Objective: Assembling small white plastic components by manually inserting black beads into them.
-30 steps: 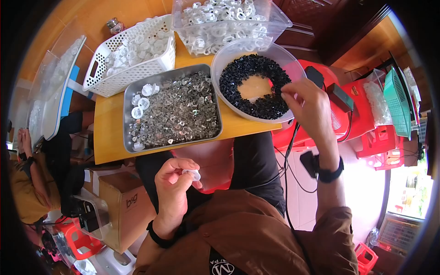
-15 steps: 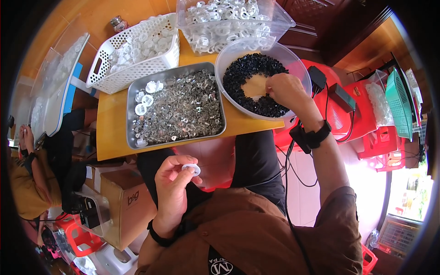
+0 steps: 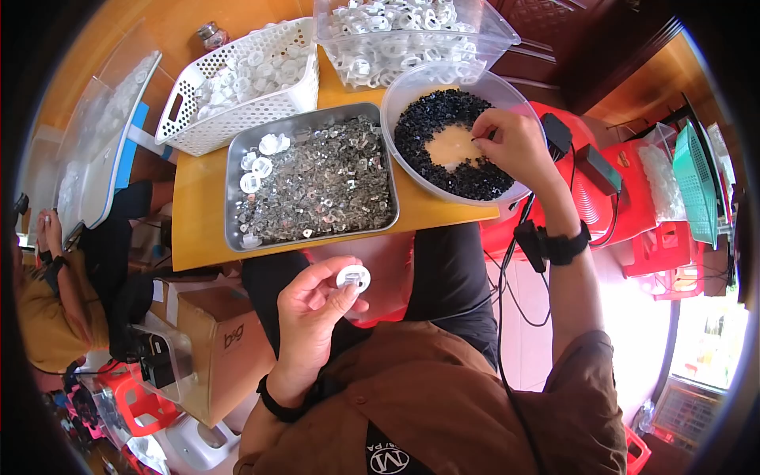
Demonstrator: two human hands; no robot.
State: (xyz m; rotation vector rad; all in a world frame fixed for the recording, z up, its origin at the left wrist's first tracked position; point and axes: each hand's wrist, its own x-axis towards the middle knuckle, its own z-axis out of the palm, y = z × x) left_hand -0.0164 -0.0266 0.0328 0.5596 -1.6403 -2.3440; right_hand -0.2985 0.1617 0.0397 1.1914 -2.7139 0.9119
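Between thumb and fingers, my left hand (image 3: 315, 309) grips a small round white plastic part (image 3: 353, 278), held over my lap in front of the table edge. My right hand (image 3: 514, 144) is above a round clear tub (image 3: 518, 103) of small black pieces (image 3: 443, 111). Its thumb and index finger are pinched around a tiny dark piece (image 3: 476, 140). Left of the tub lies a metal tray (image 3: 230, 207) heaped with small metallic and clear bits (image 3: 321, 186). A few white round parts (image 3: 255, 169) rest in the tray's left side.
A white perforated basket (image 3: 273, 107) and a clear bin (image 3: 495, 43), both with white plastic parts, stand along the back of the yellow table (image 3: 194, 229). Cables and red stools (image 3: 625, 174) are at right. A cardboard box (image 3: 222, 340) stands lower left; another person (image 3: 67, 309) sits far left.
My right hand has lifted slightly from the black pieces, with a tiny dark piece now visible at its fingertips. My left hand has tilted the white part to show its face.
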